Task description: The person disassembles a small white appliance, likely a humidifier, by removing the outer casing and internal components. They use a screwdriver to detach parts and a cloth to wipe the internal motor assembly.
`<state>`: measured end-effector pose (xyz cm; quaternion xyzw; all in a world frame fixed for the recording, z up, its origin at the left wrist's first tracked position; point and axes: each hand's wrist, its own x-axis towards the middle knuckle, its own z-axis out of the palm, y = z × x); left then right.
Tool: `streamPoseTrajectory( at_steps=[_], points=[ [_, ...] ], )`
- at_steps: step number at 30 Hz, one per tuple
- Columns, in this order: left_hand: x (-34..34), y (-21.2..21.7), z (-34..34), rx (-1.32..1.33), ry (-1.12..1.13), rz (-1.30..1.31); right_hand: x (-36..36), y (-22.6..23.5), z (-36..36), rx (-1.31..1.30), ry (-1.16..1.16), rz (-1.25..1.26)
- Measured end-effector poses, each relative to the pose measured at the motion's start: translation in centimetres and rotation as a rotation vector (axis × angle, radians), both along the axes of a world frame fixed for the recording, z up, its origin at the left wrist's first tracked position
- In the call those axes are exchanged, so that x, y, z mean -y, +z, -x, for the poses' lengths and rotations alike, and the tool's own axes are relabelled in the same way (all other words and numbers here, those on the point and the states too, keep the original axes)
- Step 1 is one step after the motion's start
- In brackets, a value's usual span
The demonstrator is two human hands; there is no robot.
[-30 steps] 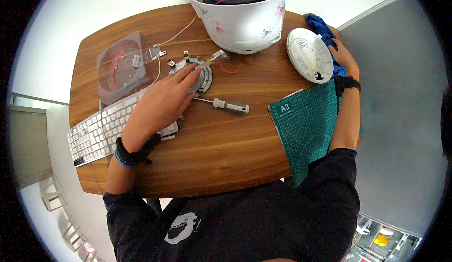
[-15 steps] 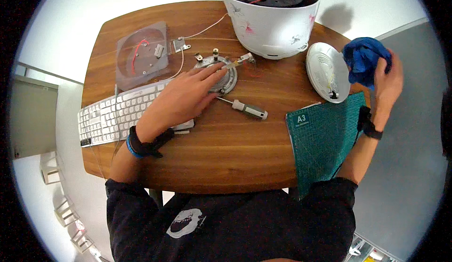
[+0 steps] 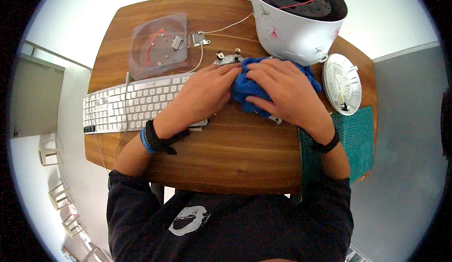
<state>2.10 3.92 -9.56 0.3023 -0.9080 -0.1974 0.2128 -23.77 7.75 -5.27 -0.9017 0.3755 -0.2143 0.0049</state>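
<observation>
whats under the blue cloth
Under the blue cloth, only the round metal part's top edge with two studs shows, and a tool tip pokes out below. Both hands press on the cloth; the rest is covered.

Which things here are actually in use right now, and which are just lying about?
In use: left hand, right hand, blue cloth, round metal part under it.

Lying about: keyboard, white pot, white round cover, green mat, clear plastic sheet.

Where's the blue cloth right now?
In the head view, the blue cloth lies mid-table under both hands, left hand and right hand, just below the white housing.
</observation>
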Motion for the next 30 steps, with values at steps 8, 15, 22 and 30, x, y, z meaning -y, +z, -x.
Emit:
streamPoseTrajectory(
  at_steps=[8,15,22,30],
  points=[
    [0.2,-0.9,0.1,-0.088,-0.007,0.076,0.5,-0.7,0.2,-0.284,-0.084,-0.29],
    [0.0,-0.7,0.3,-0.061,0.04,0.024,0.3,-2.0,0.2,-0.219,-0.137,-0.187],
    [-0.2,-0.7,0.2,0.035,0.051,0.036,1.2,-0.9,1.1,-0.25,-0.043,-0.35],
    [0.1,0.3,0.9,0.067,0.022,0.024,0.1,-1.4,1.3,-0.242,-0.2,-0.341]
  ],
)
